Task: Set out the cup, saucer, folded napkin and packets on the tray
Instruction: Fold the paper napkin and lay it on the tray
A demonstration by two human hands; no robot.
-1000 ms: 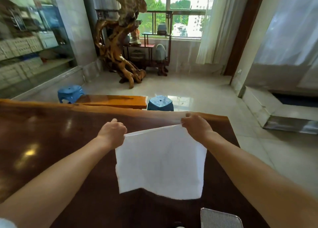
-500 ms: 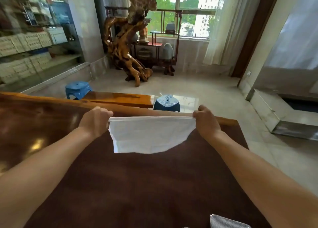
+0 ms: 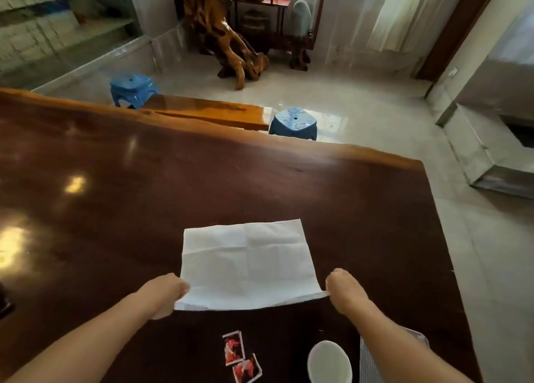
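Observation:
A white napkin (image 3: pixel 248 264) lies spread open and flat on the dark wooden table (image 3: pixel 115 194), with fold creases showing. My left hand (image 3: pixel 164 294) pinches its near left corner and my right hand (image 3: pixel 345 293) pinches its near right corner; the near edge is slightly lifted. Two red and white packets (image 3: pixel 239 359) lie on the table close to me. A white cup (image 3: pixel 329 362) stands to their right. The ribbed metal tray (image 3: pixel 367 362) shows partly at the bottom right, mostly hidden by my right forearm. No saucer is in view.
The table's far edge (image 3: pixel 289 139) and right edge (image 3: pixel 450 267) border a tiled floor. Two blue stools (image 3: pixel 293 122) and a wooden bench (image 3: pixel 208 112) stand beyond the table. A dark object (image 3: pixel 4 298) sits at the left edge.
The napkin, held up in the air by its top corners before, now lies flat on the table. My hands came down and toward me, and the view tilted down onto the packets and cup.

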